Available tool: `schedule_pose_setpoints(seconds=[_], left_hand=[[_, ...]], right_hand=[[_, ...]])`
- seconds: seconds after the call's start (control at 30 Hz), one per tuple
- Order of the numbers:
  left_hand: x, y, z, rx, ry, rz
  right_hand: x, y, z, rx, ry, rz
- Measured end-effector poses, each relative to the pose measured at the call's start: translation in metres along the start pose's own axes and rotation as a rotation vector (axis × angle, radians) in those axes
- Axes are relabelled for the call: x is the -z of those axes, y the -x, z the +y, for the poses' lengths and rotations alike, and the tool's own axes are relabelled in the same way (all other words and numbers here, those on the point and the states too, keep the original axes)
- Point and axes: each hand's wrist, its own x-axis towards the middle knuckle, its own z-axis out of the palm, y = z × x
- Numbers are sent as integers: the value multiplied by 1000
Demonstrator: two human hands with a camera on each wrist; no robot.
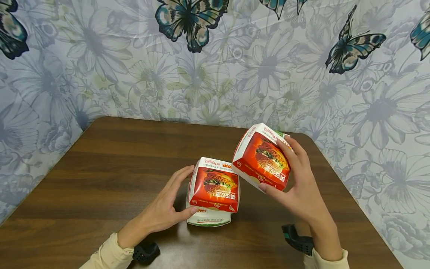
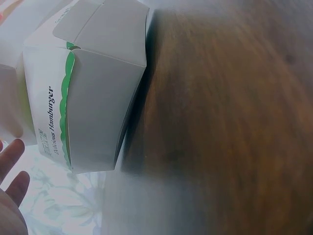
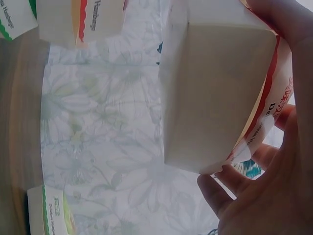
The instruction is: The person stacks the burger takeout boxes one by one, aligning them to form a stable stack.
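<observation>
In the head view, my right hand [image 1: 299, 186] grips a red-and-white hamburger box [image 1: 263, 157], tilted and raised above the table. Its plain underside shows in the right wrist view, with fingers and thumb about its edges. A second red hamburger box [image 1: 215, 188] sits on a white box with green trim [image 1: 209, 218] at mid-table. Beside this stack is my left hand [image 1: 164, 205], fingers spread and thumb near the upper box's front corner. The left wrist view shows the green-trimmed lower box [image 2: 93, 107] close up; whether the fingertips touch the stack is unclear.
Behind the raised box, another green-trimmed box [image 1: 282, 133] is mostly hidden; the right wrist view shows this green-trimmed box [image 3: 51, 210] at lower left. The brown wooden table [image 1: 117, 160] meets a wall covering with flowers and butterflies [image 1: 215, 82]. Dark bands are on both wrists.
</observation>
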Motion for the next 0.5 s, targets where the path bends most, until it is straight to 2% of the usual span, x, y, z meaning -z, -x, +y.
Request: schedule_pose_setpoints(seconds=[0.23, 0.5], left_hand=[[0, 0, 0, -5, -10, 5], [0, 0, 1, -7, -9, 1]], right_hand=[[-6, -6, -8, 70, -63, -44], [-13, -11, -19, 66, -68, -95]])
